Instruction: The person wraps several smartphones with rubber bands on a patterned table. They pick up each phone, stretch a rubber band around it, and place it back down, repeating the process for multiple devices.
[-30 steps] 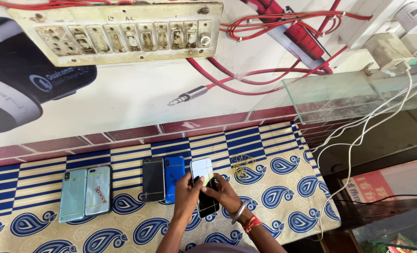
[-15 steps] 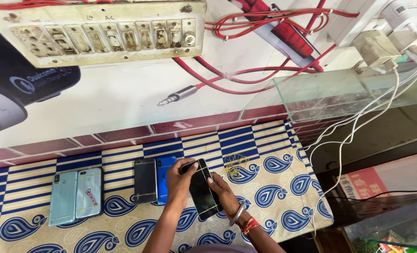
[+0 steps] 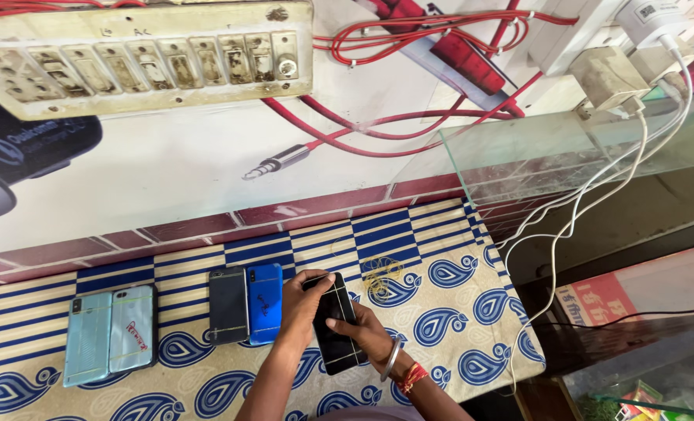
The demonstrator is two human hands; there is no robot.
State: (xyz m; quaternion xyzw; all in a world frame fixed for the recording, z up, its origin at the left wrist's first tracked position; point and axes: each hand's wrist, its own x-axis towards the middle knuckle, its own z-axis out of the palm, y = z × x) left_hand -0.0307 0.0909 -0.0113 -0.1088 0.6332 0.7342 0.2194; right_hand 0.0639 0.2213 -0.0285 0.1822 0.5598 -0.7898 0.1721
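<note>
Right hand: the right hand (image 3: 366, 335) is gripping the lower part of a black phone (image 3: 336, 321) from the side, fingers wrapped around its edge; a metal bangle (image 3: 391, 360) and red thread are sitting at the wrist.
Left hand: the left hand (image 3: 304, 300) is closing over the phone's top end, fingertips curling over the upper corner — so both hands are holding the same phone.
Black phone: it is being held just above the patterned cloth (image 3: 456, 312), tilted, with thin yellow bands crossing its dark face.
Beside the hands: a blue phone (image 3: 264, 302) and a dark grey phone (image 3: 228, 306) are lying side by side, touching, just left of the left hand.
Right of the hands: a small heap of yellow rubber bands (image 3: 381, 274) is lying on the cloth.
Further left: two pale teal phones (image 3: 110, 334) are lying together, well apart from the hands.
Far side: a glass counter (image 3: 565, 156) is standing to the right, white cables (image 3: 580, 210) trailing over it — above, a dirty switchboard (image 3: 140, 58) and red wires (image 3: 409, 117) are hanging on the wall.
</note>
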